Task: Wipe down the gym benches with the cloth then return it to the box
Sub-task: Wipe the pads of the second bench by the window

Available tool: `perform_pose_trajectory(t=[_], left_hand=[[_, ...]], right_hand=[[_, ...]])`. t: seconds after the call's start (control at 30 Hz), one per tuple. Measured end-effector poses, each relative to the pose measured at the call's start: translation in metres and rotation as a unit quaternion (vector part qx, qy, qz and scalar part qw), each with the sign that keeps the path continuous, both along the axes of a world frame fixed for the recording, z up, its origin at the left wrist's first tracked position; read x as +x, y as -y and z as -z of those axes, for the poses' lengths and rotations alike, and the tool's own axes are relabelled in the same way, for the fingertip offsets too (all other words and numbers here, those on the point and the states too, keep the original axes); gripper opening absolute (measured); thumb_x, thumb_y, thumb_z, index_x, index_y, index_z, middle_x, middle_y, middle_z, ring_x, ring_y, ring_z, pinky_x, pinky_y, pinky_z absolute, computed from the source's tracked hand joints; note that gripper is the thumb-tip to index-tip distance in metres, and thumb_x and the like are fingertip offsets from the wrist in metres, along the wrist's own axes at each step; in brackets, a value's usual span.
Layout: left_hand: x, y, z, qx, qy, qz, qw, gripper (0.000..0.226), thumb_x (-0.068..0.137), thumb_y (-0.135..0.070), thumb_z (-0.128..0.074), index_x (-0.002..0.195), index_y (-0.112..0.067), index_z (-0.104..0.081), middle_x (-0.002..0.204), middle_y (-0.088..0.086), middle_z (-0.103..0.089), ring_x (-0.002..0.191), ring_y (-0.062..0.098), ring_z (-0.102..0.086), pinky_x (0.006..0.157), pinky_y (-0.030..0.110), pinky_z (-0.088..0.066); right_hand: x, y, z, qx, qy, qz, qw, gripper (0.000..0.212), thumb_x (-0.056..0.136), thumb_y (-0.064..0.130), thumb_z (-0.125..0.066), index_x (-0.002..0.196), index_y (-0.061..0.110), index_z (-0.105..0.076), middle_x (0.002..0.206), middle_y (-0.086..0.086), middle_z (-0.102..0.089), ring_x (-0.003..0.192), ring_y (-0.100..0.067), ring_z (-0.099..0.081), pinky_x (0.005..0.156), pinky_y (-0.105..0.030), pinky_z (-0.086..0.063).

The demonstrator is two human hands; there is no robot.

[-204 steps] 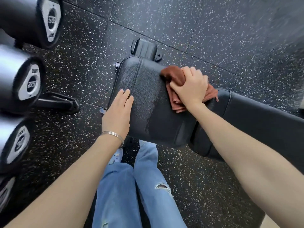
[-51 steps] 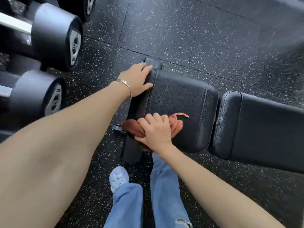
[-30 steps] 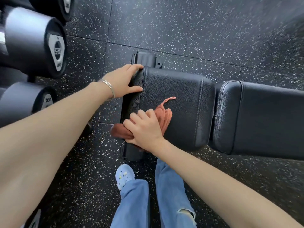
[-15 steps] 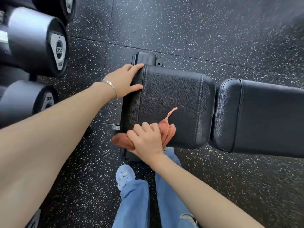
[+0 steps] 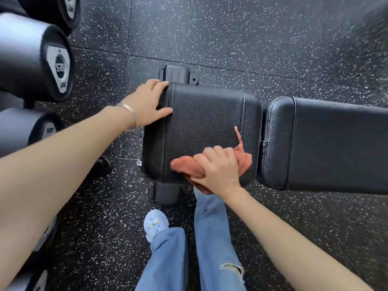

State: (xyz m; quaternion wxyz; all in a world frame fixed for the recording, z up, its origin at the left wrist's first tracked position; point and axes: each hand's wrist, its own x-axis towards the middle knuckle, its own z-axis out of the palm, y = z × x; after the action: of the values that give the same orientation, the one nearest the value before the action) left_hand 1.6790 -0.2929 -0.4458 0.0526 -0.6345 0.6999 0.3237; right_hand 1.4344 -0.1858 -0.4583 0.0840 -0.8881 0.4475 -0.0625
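Rust cloth [image 5: 182, 164] mostly hidden under right hand [image 5: 218, 172], backrest pad [image 5: 336, 143] cropped

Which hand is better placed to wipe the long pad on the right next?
The right hand: it grips the cloth near the long pad. The left hand rests, without cloth, on the opposite end of the seat pad.
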Motion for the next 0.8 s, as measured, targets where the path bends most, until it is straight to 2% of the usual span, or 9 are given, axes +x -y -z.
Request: perform_pose_trajectory(t=[0.13, 0.23, 0.3, 0.4, 0.5, 0.6, 0.67, 0.73, 0.8], left_hand=[[-0.021, 0.004, -0.001, -0.054, 0.041, 0.047, 0.997, 0.078, 0.087, -0.050, -0.052, 0.148, -0.013, -0.019, 0.150, 0.016, -0.026, 0.137, 0.035, -0.025, 0.112, 0.049, -0.028], [-0.034, 0.010, 0.001, -0.064, 0.071, 0.038, 0.995, 0.073, 0.088, -0.054, -0.047, 0.146, -0.016, -0.023, 0.149, 0.013, -0.030, 0.136, 0.033, -0.028, 0.109, 0.049, -0.031], [-0.040, 0.013, 0.004, -0.068, 0.092, 0.042, 0.993, 0.071, 0.089, -0.056, -0.043, 0.145, -0.017, -0.025, 0.148, 0.011, -0.032, 0.135, 0.032, -0.030, 0.110, 0.049, -0.029], [-0.050, 0.015, 0.007, -0.072, 0.113, 0.041, 0.990, 0.069, 0.089, -0.057, -0.039, 0.144, -0.017, -0.028, 0.145, 0.011, -0.036, 0.133, 0.032, -0.033, 0.109, 0.051, -0.028], [-0.059, 0.017, 0.009, -0.078, 0.128, 0.023, 0.988, 0.066, 0.089, -0.057, -0.039, 0.140, -0.016, -0.034, 0.142, 0.010, -0.041, 0.131, 0.032, -0.035, 0.110, 0.053, -0.024], [-0.074, 0.017, 0.008, -0.077, 0.128, 0.002, 0.989, 0.063, 0.090, -0.054, -0.038, 0.138, -0.014, -0.037, 0.140, 0.010, -0.043, 0.131, 0.030, -0.035, 0.110, 0.058, -0.018], [-0.085, 0.018, 0.007, -0.075, 0.120, -0.004, 0.990, 0.060, 0.092, -0.051, -0.036, 0.139, -0.014, -0.036, 0.139, 0.010, -0.043, 0.131, 0.029, -0.034, 0.111, 0.060, -0.015], [-0.096, 0.020, 0.006, -0.077, 0.111, 0.008, 0.991, 0.058, 0.093, -0.049, -0.033, 0.140, -0.014, -0.035, 0.140, 0.009, -0.043, 0.132, 0.029, -0.034, 0.111, 0.061, -0.013], [-0.104, 0.020, 0.005, -0.078, 0.109, 0.032, 0.990, 0.057, 0.094, -0.048, -0.032, 0.140, -0.014, -0.034, 0.140, 0.010, -0.042, 0.133, 0.028, -0.033, 0.111, 0.062, -0.010]], right_hand=[[-0.036, 0.060, -0.005, -0.011, -0.041, 0.065, 0.997, 0.044, 0.058, 0.053, -0.072, 0.080, 0.016, -0.062, 0.076, -0.004, -0.059, 0.073, -0.025, -0.055, 0.066, -0.036, -0.036], [-0.027, 0.140, -0.003, 0.022, -0.029, 0.225, 0.974, 0.040, 0.068, 0.051, -0.064, 0.090, 0.018, -0.060, 0.089, -0.005, -0.062, 0.087, -0.027, -0.057, 0.071, -0.036, -0.033], [-0.022, 0.180, 0.000, 0.052, -0.036, 0.274, 0.960, 0.039, 0.073, 0.053, -0.058, 0.096, 0.021, -0.058, 0.098, -0.003, -0.062, 0.097, -0.027, -0.056, 0.076, -0.036, -0.033], [-0.032, 0.170, 0.002, 0.044, -0.031, 0.232, 0.971, 0.040, 0.073, 0.049, -0.060, 0.096, 0.017, -0.059, 0.096, -0.006, -0.061, 0.093, -0.029, -0.056, 0.077, -0.039, -0.036], [-0.060, 0.094, -0.004, 0.037, 0.021, 0.197, 0.980, 0.039, 0.066, 0.046, -0.064, 0.085, 0.013, -0.063, 0.079, -0.009, -0.060, 0.075, -0.029, -0.055, 0.068, -0.040, -0.037], [-0.095, 0.043, -0.006, 0.047, 0.009, 0.037, 0.998, 0.041, 0.057, 0.045, -0.077, 0.082, 0.014, -0.066, 0.073, -0.006, -0.058, 0.067, -0.027, -0.055, 0.063, -0.038, -0.042], [-0.109, 0.049, -0.004, 0.039, -0.017, -0.043, 0.998, 0.043, 0.055, 0.049, -0.077, 0.081, 0.017, -0.065, 0.072, -0.004, -0.057, 0.066, -0.025, -0.054, 0.061, -0.037, -0.042], [-0.110, 0.075, -0.003, 0.021, -0.041, -0.027, 0.999, 0.044, 0.056, 0.051, -0.076, 0.081, 0.017, -0.064, 0.073, -0.004, -0.057, 0.068, -0.025, -0.055, 0.063, -0.037, -0.038], [-0.102, 0.107, -0.003, 0.013, -0.046, 0.075, 0.996, 0.044, 0.061, 0.050, -0.072, 0.086, 0.016, -0.064, 0.079, -0.005, -0.060, 0.074, -0.027, -0.057, 0.068, -0.039, -0.037]])
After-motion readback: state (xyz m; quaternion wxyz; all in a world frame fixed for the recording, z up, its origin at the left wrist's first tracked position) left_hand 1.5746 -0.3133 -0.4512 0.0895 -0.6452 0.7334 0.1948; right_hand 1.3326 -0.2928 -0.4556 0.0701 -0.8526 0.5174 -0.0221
